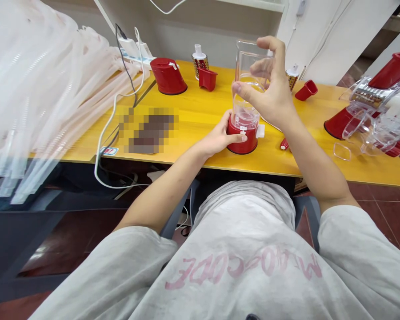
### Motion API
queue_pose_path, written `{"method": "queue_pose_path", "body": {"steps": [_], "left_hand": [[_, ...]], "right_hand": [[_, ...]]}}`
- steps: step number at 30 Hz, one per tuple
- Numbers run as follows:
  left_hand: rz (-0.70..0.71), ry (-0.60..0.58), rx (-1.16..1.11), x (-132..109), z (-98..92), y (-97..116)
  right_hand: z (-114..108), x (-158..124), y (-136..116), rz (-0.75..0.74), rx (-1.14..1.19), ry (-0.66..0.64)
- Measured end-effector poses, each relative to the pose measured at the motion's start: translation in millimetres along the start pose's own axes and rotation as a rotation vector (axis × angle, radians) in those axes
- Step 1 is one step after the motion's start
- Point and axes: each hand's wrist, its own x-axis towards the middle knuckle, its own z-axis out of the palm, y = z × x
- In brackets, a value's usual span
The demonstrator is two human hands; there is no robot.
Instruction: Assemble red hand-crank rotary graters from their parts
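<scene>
My left hand [227, 137] is wrapped round a round red base [242, 146] that stands near the table's front edge, its thumb across the front. Upright on this base is a tall clear plastic container [242, 60] with a squarish open top; a small clear tab sticks out at the lower right. My right hand [270, 84] curves round the container's upper part, thumb across its front and fingers on the far right side, some seen through the plastic. How firmly the right fingers press is hard to tell. A red-ended piece [284, 143] lies just right of the base.
Behind stand a red base [168, 76], a metal grater drum [200, 60] and a red cup-like part [207, 79]. Another red part [306, 90] and a rotary grater [370, 106] are at right. Plastic bags [53, 80] and a white cable [104, 129] occupy the left.
</scene>
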Motion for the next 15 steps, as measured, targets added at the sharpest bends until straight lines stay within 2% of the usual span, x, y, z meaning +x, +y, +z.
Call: {"method": "queue_pose_path", "body": {"steps": [5, 10, 15], "left_hand": [[-0.019, 0.013, -0.006, -2, 1.0, 4], [-0.014, 0.012, 0.0, -4, 2.2, 7], [-0.021, 0.016, -0.009, -4, 2.5, 6]], "right_hand": [[-4, 22, 13, -0.034, 0.3, -0.268], [0, 35, 24, 0.021, 0.49, -0.381], [0, 33, 22, 0.098, 0.509, -0.47]]}}
